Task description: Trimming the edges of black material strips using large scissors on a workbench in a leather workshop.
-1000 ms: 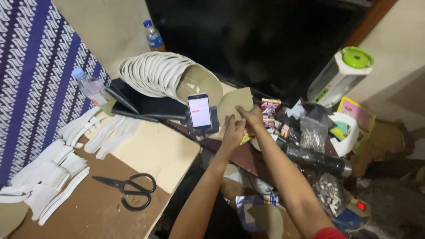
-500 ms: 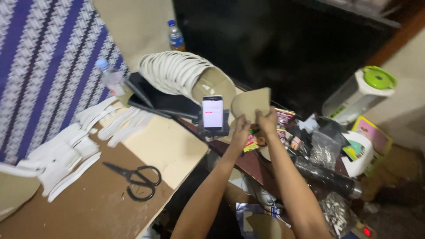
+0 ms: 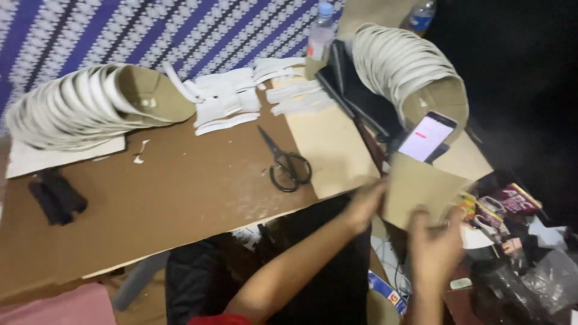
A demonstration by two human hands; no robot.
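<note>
Tan cardboard sheet (image 3: 421, 189) is pinched between my left hand (image 3: 365, 204) and right hand (image 3: 435, 250), just right of the scissors (image 3: 288, 162); motion blur smears my fingertips, and the sheet's lower edge hides behind my right hand. Above the sheet leans a lit phone (image 3: 426, 137); far left of the scissors lies a curved stack of white pieces (image 3: 84, 105).

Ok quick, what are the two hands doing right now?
Left hand: closed on the left edge of the tan cardboard piece.
Right hand: gripping the same cardboard piece at its bottom edge; it is blurred.
</note>
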